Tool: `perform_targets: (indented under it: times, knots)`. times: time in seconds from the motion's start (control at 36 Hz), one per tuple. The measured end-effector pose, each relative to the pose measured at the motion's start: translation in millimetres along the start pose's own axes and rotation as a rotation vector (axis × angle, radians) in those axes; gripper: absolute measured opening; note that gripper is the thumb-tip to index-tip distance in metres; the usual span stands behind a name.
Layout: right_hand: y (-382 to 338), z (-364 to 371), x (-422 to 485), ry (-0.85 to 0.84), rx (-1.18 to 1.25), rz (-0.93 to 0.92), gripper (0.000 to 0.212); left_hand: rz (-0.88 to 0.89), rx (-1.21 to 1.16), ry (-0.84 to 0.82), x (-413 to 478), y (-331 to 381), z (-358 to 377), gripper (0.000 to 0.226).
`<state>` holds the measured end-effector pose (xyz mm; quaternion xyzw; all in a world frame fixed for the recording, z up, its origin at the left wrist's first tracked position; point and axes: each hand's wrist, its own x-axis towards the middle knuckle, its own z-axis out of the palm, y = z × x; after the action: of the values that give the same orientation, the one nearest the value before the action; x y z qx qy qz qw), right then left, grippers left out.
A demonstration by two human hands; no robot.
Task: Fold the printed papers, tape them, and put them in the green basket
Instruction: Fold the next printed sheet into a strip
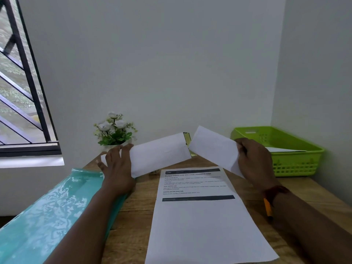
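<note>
I hold a white folded paper (160, 155) in the air over the back of the wooden table (133, 216). It bends at a crease in the middle, and its right half (213, 147) tilts up. My left hand (118, 166) grips its left end with fingers spread over it. My right hand (255, 161) pinches the right end. A flat printed sheet (196, 216) lies on the table below, text side up. The green basket (297, 164) stands at the back right corner with a folded white paper (283, 149) inside.
A teal plastic folder (47, 216) lies under my left forearm along the table's left edge. A small pot of white flowers (114, 130) stands at the back wall. A yellow-green object (187, 139) shows behind the held paper. An orange pencil (268, 208) lies by my right wrist.
</note>
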<state>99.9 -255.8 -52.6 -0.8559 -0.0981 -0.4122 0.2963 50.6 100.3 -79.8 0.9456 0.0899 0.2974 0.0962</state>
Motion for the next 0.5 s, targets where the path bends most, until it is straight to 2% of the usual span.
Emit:
perform_targets:
  times: [0.14,0.5]
  knots:
    - [4.5,1.7,-0.2,-0.025,-0.093,-0.067,0.023,0.028,0.012,0.008,-1.1,2.3,1.7,0.113]
    - [6.1,-0.4,-0.8,-0.059,-0.111,-0.196,0.032,0.072,0.106,0.059,-3.0,4.2,-0.6,0.117]
